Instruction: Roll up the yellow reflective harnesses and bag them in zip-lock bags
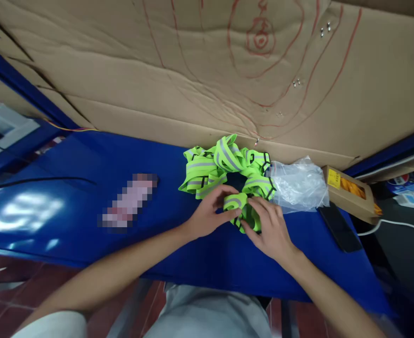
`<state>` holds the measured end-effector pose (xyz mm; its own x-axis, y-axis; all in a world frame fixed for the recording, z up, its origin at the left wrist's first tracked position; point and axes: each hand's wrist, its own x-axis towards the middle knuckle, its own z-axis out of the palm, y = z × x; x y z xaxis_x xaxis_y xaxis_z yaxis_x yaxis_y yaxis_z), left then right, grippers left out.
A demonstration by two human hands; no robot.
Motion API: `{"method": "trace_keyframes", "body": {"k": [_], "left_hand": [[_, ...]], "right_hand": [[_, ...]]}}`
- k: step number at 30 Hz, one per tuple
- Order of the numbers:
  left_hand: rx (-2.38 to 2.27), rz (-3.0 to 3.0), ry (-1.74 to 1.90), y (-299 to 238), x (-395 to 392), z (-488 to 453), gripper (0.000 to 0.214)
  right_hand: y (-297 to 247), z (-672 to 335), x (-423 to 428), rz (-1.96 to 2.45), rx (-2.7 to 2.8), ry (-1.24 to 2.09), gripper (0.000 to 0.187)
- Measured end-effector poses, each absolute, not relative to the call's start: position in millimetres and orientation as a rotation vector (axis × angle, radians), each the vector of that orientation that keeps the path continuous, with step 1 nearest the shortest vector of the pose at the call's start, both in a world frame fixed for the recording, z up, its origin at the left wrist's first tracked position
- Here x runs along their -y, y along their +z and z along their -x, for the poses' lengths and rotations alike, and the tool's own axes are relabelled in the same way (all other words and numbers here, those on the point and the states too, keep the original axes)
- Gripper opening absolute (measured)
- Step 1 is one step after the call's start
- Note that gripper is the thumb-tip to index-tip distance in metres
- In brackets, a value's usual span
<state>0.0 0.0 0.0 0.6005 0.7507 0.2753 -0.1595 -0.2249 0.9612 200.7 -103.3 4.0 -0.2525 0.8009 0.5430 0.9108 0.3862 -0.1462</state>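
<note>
A tangle of neon green reflective straps point(224, 169) with grey stripes and black trim lies on the blue table point(69, 197). My left hand point(208, 213) is closed on the near end of the straps, thumb and fingers pinching a folded loop. Beside it, my right hand point(268, 227) grips the same bundle from the right, its fingers curled over the green webbing. Both hands meet at the front of the pile.
A crumpled clear plastic bag point(298, 185) lies right of the straps. A black phone point(339, 227) and a small cardboard box point(349, 192) sit further right. A large cardboard sheet point(192, 61) with red lines stands behind. A blurred pinkish object point(129, 202) lies to the left.
</note>
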Motion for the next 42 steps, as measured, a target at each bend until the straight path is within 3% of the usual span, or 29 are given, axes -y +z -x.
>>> {"method": "trace_keyframes", "body": {"k": [4,11,15,18,21,23,25,28,33,37,40,42], "left_hand": [[-0.586,-1.587,1.167,7.7,-0.5,2.0,0.034],[-0.713,-1.686,1.422,17.3,-20.7,23.5,0.026],[-0.496,-1.919,1.138,14.7,-35.1,28.7,0.026],[-0.409,-2.020,0.857,14.1,-36.2,24.1,0.043],[-0.673,-2.231,0.790,11.2,-25.4,16.5,0.030],[-0.913,-2.470,0.772,8.2,-15.3,12.9,0.019],[-1.001,-2.673,0.723,6.2,-6.6,11.6,0.022],[-0.951,-2.832,0.633,6.4,1.1,13.1,0.034],[-0.572,-2.875,0.447,5.8,4.9,15.5,0.031],[-0.312,-2.791,0.453,2.2,6.0,14.6,0.053],[-0.365,-2.773,0.392,6.3,4.8,16.4,0.063],[-0.464,-2.840,0.325,12.4,4.1,19.7,0.065]], "right_hand": [[6.9,-204.6,103.3,1.523,2.038,-0.328,0.051],[1.5,-224.8,98.5,1.676,1.719,0.113,0.038],[-3.1,-223.9,99.2,1.792,1.796,0.098,0.016],[0.5,-220.1,101.9,1.725,1.902,-0.162,0.024],[8.4,-221.2,104.3,1.575,1.926,-0.349,0.007],[12.6,-224.7,104.8,1.513,1.962,-0.405,0.014],[13.8,-228.2,104.2,1.477,2.039,-0.423,0.024],[10.6,-228.4,103.1,1.431,2.160,-0.401,0.036],[4.4,-213.1,104.9,1.340,2.316,-0.388,0.044],[0.3,-203.2,105.3,1.304,2.403,-0.109,0.058],[-3.3,-202.7,102.8,1.395,2.354,0.127,0.071],[-4.5,-203.5,101.2,1.445,2.328,0.187,0.065]]}}
